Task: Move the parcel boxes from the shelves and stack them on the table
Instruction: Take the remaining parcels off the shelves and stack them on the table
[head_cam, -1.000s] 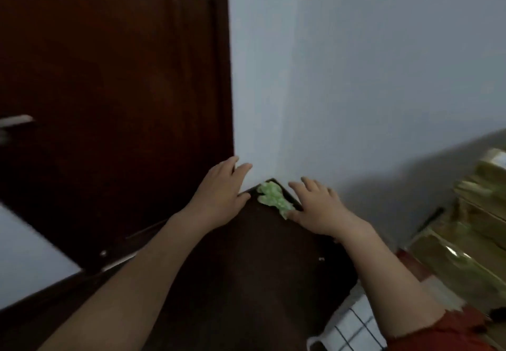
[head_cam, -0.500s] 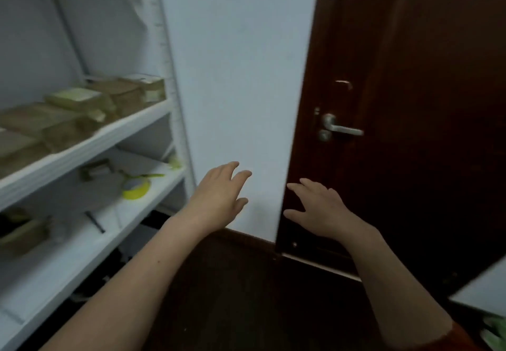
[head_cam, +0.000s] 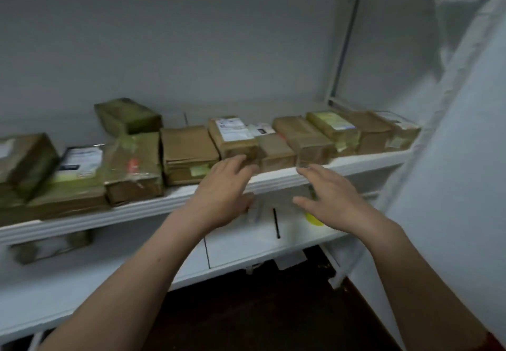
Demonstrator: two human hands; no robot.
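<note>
Swung round from the dark door and bare wall to face the shelving, with both hands now raised toward the row of parcel boxes (head_cam: 208, 145). Lined up side by side along the front edge of the upper shelf (head_cam: 356, 162), brown card wrapped in tape, several with white labels, one (head_cam: 127, 115) perched on top of another toward the left end. Nearest to the hands: a labelled box (head_cam: 232, 137), a small one (head_cam: 275, 151) beside it, and a longer one (head_cam: 306, 138) next along, all close to the shelf's front edge right of its middle.

Left hand (head_cam: 223, 194) spread wide, its fingers (head_cam: 236, 160) just at the labelled box's front face; touching or only near, cannot tell through the blur. Right hand (head_cam: 332, 198) likewise spread and holding nothing, short of the boxes, hovering over the front edge. Lower shelf (head_cam: 238, 244) below, carrying something yellow (head_cam: 313, 219), a thin dark stick (head_cam: 276, 223) and another box (head_cam: 49, 246) at its left end.

Step in hand, by the look of it: reaching for a fresh box, nothing lifted yet. Next move likely calls for closing both palms on the sides of one box, drawing it clear over the front edge without dragging its neighbours, then turning to the desk, which is out of sight.
</note>
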